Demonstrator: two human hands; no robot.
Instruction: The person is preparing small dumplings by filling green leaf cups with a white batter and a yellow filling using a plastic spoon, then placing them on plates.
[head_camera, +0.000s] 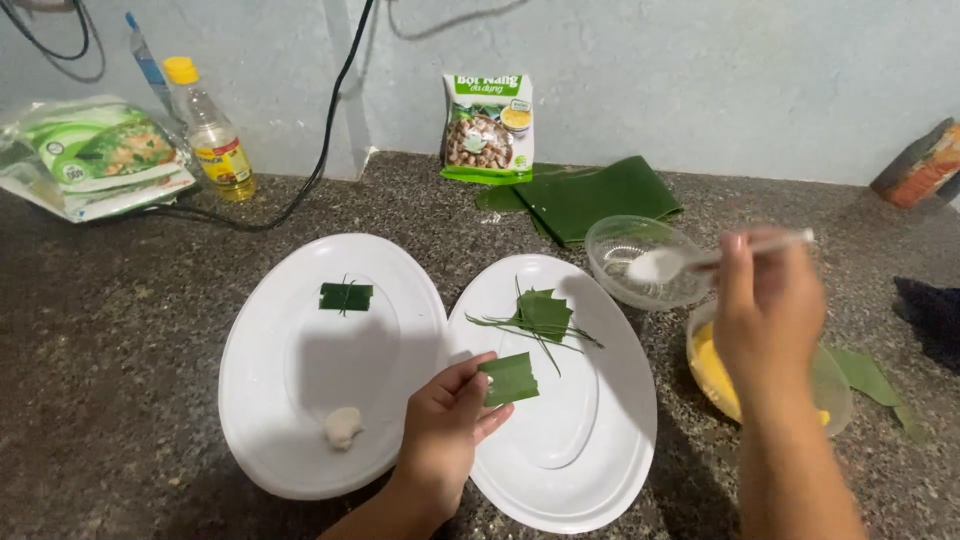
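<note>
Left hand (445, 425): pinches a folded leaf piece (509, 379) flat over the right white plate (600, 470), ready for filling.
Right hand (765, 315): grips a spoon (700, 258) of white dough above the clear bowl (615, 240).

Left hand (445, 425) low, fingers pinched, right hand (765, 315) raised, grip closed.

My left hand (445, 425) is pinching a small folded leaf piece (510, 379) over the right white plate (590, 470). My right hand (765, 315) is holding a clear spoon (700, 258) of white dough above the clear bowl (610, 250); the yellow-filled bowl (835, 390) is sitting beneath my wrist.
</note>
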